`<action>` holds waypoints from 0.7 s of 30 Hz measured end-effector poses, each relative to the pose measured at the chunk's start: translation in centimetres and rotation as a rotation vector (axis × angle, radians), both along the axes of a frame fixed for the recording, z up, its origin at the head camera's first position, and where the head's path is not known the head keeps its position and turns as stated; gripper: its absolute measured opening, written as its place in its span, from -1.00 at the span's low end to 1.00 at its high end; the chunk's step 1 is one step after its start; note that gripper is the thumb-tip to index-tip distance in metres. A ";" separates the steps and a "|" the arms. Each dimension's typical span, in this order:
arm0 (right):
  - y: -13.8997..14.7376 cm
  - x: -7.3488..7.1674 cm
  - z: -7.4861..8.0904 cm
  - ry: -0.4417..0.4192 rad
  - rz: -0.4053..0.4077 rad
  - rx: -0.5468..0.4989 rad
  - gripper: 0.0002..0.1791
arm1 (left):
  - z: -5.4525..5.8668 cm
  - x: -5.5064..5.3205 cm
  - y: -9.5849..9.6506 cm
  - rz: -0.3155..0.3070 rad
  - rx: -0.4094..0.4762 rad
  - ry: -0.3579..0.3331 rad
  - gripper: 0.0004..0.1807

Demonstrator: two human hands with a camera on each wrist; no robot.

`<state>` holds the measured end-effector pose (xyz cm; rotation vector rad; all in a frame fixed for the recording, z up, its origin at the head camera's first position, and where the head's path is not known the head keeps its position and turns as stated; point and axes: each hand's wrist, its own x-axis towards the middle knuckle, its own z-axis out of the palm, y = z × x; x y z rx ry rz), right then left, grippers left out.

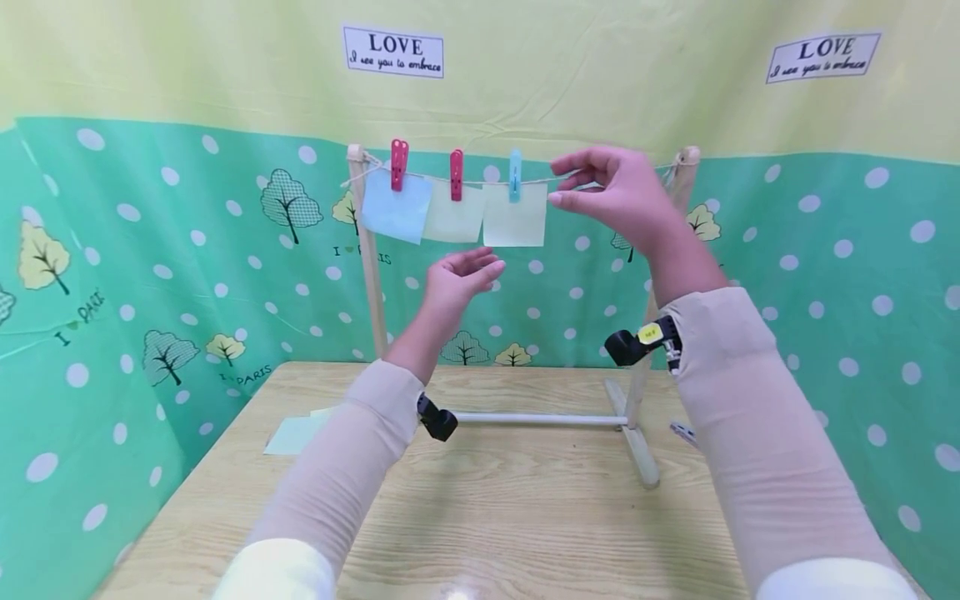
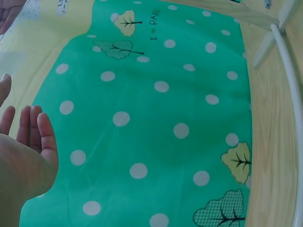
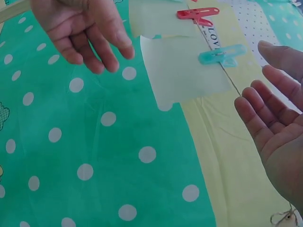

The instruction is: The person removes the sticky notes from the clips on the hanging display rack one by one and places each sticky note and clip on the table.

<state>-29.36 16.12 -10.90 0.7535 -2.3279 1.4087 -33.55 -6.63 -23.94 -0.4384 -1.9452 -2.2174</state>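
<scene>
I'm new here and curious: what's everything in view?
Table: one, light wood, foreground
Backdrop: one, yellow and green, behind
LOVE signs: two, white, upper backdrop
Frame: one, wooden, on table
Bar: one, white, frame's base
String: one, beige, across frame top
Clothespins: three, two red, one blue, string
Hanging papers: three, one blue, two pale, string
Loose paper: at least one, pale, table's left
Unclear object: at least one, greyish, table's right
Sleeves: two, beige, both arms
Cameras: two, black, wrists
Left hand: one, below hanging papers
Right hand: one, right of hanging papers
</scene>
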 end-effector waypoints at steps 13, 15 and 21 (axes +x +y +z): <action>-2.2 -0.9 1.1 -0.047 -0.086 -0.086 -0.46 | 1.0 -1.0 0.8 0.013 0.281 -0.039 -0.67; -2.5 -1.2 1.2 -0.061 -0.067 -0.094 -0.44 | 1.1 -1.1 0.9 0.008 0.300 -0.035 -0.70; -3.6 -1.7 1.2 -0.102 -0.048 -0.070 -0.38 | 1.1 -1.7 1.4 0.023 0.388 -0.034 -0.87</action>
